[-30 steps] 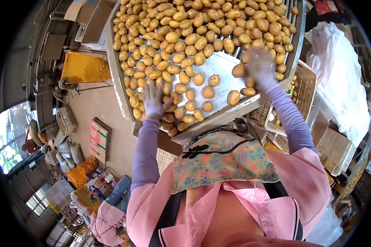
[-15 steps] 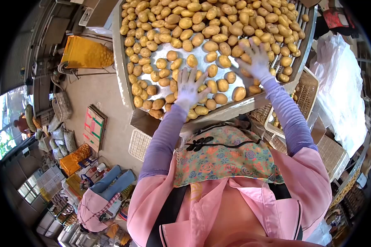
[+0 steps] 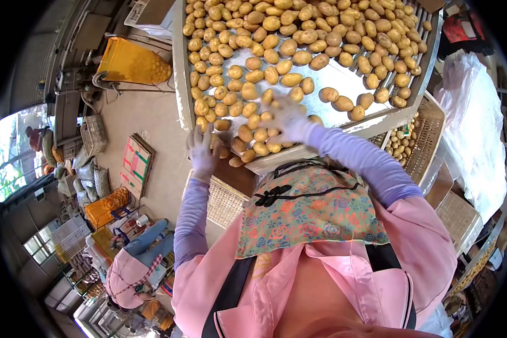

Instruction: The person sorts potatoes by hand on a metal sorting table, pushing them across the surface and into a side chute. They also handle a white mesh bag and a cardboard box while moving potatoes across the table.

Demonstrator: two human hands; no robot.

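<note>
Yellow potatoes (image 3: 281, 42) cover much of a metal sorting table (image 3: 343, 79), piled thickest at its far side. My left hand (image 3: 203, 151), in a thin white glove, is at the table's near left corner, fingers stretched upward beside a few potatoes at the edge. My right hand (image 3: 289, 119), gloved too, lies spread over potatoes near the front edge, its fingertips slightly blurred and touching some of them. Neither hand grasps a potato. Below the left corner, a brown chute or box (image 3: 236, 176) is partly covered by potatoes.
Metal bars (image 3: 419, 50) form the table's right side. A woven plastic basket (image 3: 428, 141) stands to the right, with potatoes next to it. A pale basket (image 3: 224, 203) sits below the left corner. An orange mesh sack (image 3: 132, 62) hangs at left; another person (image 3: 132, 273) is at lower left.
Both hands have moved left and toward the near edge. Potatoes have shifted toward the left corner, baring more metal at centre right. The whole view has swung slightly.
</note>
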